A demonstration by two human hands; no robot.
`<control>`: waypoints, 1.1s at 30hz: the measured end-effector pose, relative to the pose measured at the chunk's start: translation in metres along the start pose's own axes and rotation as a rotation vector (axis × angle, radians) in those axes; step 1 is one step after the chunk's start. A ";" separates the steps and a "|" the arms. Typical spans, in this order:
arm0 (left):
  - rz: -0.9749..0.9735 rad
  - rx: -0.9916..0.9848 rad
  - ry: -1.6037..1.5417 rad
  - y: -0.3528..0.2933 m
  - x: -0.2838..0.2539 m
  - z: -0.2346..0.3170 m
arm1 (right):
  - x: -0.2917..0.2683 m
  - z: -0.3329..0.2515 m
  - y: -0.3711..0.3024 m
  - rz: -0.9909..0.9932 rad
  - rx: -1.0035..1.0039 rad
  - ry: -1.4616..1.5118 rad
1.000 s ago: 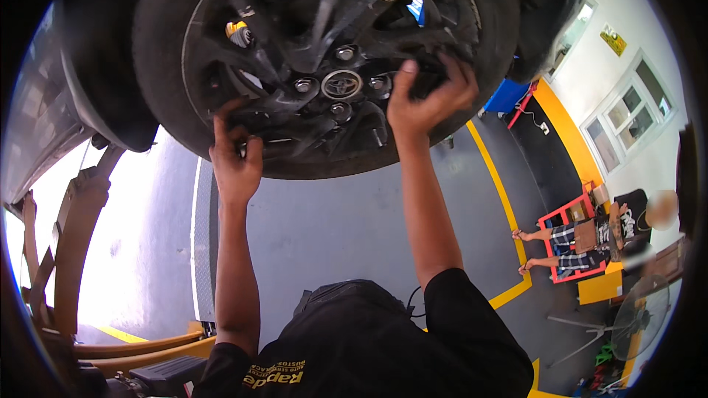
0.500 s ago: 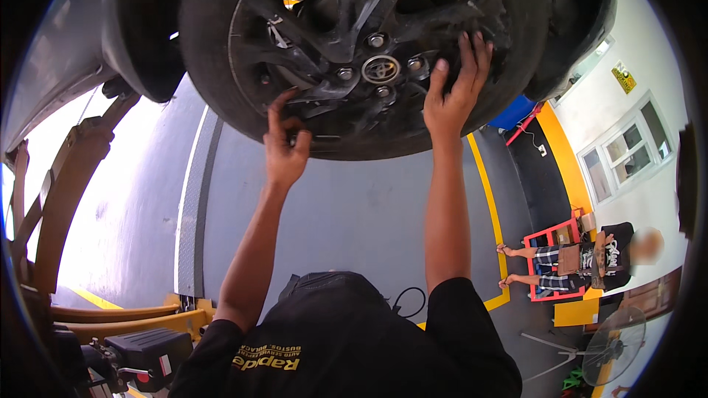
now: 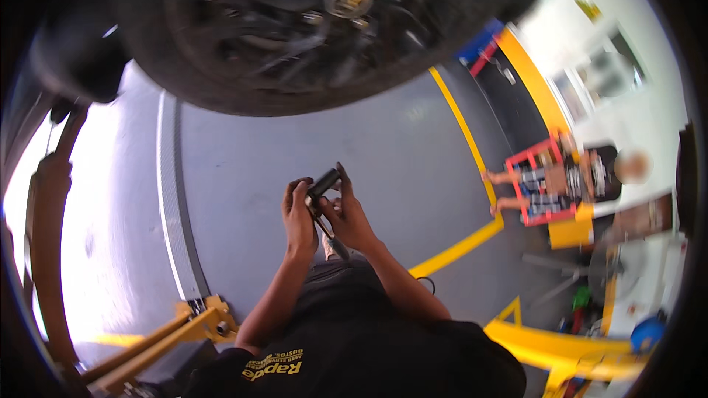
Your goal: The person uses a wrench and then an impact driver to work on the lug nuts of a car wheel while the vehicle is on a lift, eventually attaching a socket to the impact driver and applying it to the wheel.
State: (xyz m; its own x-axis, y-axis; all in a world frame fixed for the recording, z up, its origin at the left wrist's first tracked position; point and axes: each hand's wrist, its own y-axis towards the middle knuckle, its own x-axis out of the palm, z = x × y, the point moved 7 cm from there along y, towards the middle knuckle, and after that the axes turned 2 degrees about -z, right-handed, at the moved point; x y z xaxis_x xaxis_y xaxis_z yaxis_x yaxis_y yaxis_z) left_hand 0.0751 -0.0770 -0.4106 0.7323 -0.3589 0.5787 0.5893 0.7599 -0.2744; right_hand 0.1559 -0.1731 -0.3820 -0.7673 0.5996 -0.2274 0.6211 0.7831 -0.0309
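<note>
My left hand (image 3: 299,222) and my right hand (image 3: 352,218) are together in front of my body, below a raised car wheel (image 3: 295,96). Both are closed around what looks like a socket wrench (image 3: 323,184). Its black cylindrical end sticks up between my fingers, and a thin shaft with a dark end slants down below them. My fingers hide the join between these parts. Above, the black tire and dark spoked rim are blurred. A round centre cap (image 3: 348,1) sits among several wheel nuts, well apart from my hands.
Yellow lift arms (image 3: 173,335) lie at lower left, near a ridged metal strip (image 3: 171,191) on the grey floor. At right a person (image 3: 582,177) is beside a red frame (image 3: 538,214). A stand fan (image 3: 616,273) and a blue round object (image 3: 649,335) are farther down.
Both hands have come down off the wheel and together in front of me, where they now hold the socket wrench. My view has shifted, putting the wheel higher in the picture.
</note>
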 end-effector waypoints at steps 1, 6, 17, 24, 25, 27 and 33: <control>-0.034 -0.035 0.022 -0.004 -0.001 -0.005 | -0.004 0.003 -0.003 0.049 0.019 0.009; -0.172 -0.110 -0.014 -0.034 0.020 -0.034 | -0.021 0.027 -0.035 -0.038 0.066 -0.060; -0.454 -0.009 0.456 -0.066 0.080 -0.088 | -0.113 0.032 -0.089 -0.095 0.063 -0.217; -0.412 -0.317 0.495 -0.092 0.155 -0.181 | -0.241 0.039 -0.146 -0.210 0.038 -0.528; -0.397 -0.311 0.494 -0.097 0.169 -0.190 | -0.258 0.040 -0.152 -0.224 0.031 -0.526; -0.482 -0.295 0.493 -0.104 0.204 -0.203 | -0.295 0.039 -0.158 -0.147 0.006 -0.457; -0.528 -0.280 0.553 -0.092 0.253 -0.230 | -0.352 0.048 -0.148 -0.143 -0.019 -0.240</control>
State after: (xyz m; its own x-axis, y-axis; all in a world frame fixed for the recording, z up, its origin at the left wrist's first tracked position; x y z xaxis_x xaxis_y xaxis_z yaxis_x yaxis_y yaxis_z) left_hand 0.2845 -0.3624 -0.4155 0.3536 -0.9033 0.2429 0.9140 0.2784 -0.2952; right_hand 0.3418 -0.5076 -0.3437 -0.7857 0.4287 -0.4460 0.5045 0.8613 -0.0610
